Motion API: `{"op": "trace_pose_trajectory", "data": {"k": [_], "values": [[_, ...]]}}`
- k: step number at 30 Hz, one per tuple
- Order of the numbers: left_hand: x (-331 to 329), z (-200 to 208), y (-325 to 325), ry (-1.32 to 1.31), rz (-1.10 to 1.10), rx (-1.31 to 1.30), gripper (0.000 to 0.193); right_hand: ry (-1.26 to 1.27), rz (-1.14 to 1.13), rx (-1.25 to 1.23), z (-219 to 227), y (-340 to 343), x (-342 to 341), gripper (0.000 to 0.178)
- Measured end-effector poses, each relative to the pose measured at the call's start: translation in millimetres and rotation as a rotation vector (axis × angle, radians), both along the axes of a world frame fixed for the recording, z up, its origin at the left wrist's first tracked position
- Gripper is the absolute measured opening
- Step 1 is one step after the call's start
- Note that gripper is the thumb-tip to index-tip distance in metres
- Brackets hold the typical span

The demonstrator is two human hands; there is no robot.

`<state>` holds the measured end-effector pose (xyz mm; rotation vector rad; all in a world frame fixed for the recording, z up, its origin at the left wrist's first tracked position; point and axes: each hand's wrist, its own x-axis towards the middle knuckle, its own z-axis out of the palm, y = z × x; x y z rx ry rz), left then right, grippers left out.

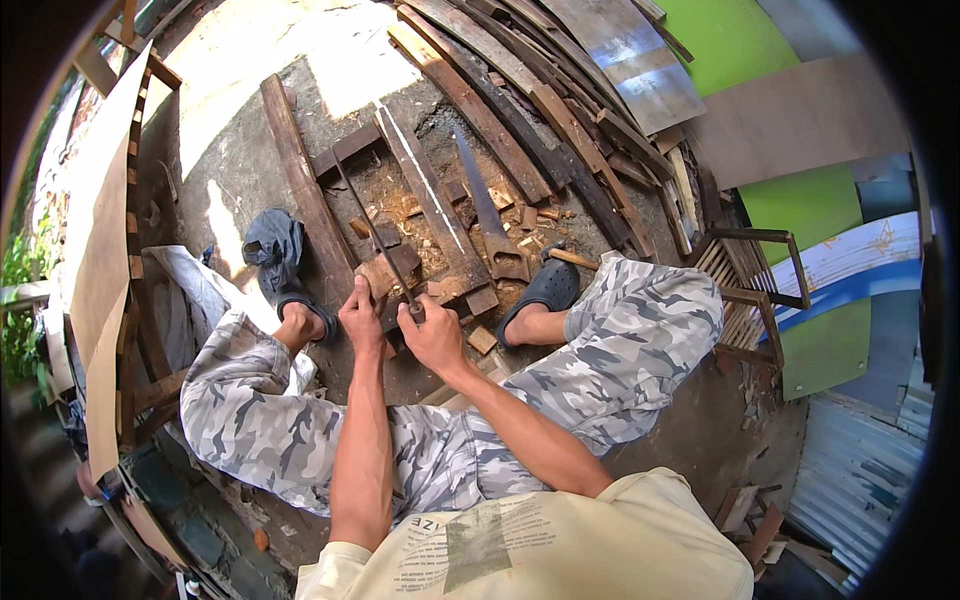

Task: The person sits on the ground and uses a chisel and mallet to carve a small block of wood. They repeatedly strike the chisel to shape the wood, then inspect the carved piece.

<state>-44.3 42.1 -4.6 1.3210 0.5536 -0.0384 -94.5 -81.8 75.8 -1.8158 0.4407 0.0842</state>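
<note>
1. The right hand point(432, 335) is closed in a fist around the lower end of a long thin dark metal rod point(375, 232), which slants up and to the left across the work area.
2. The left hand point(361, 318) is closed with fingers curled down onto a small pale wooden block point(383, 274); the block sits just beside the rod's lower part, on the ground between the person's feet.
3. Both forearms enter from the lower edge, over knees in grey camouflage trousers point(620, 340).
4. Dark grey rubber clogs are on both feet: the right clog point(545, 288) is near the right hand, the left clog point(300, 310) is touching the left wrist area.
5. A hand saw with a wooden handle point(490, 215) lies flat just beyond the block, amid wood chips.
6. Weathered brown planks point(300, 180) lie either side; more are stacked at the upper right.
</note>
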Motion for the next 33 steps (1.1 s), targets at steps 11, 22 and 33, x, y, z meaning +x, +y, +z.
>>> {"op": "trace_pose_trajectory", "data": {"k": [11,22,33], "values": [[-2.6,-6.1,2.9,0.007,-0.006,-0.041,0.045,0.069,0.064,-0.011,-7.1,4.0,-1.5,0.035],[-2.2,-6.8,4.0,0.0,-0.01,-0.033,0.046,0.006,0.044,-0.013,-19.7,9.7,-2.2,0.031],[-0.9,-7.2,6.5,0.009,-0.001,0.0,0.049,0.007,0.041,-0.031,-21.8,11.8,-1.2,0.03]]}}
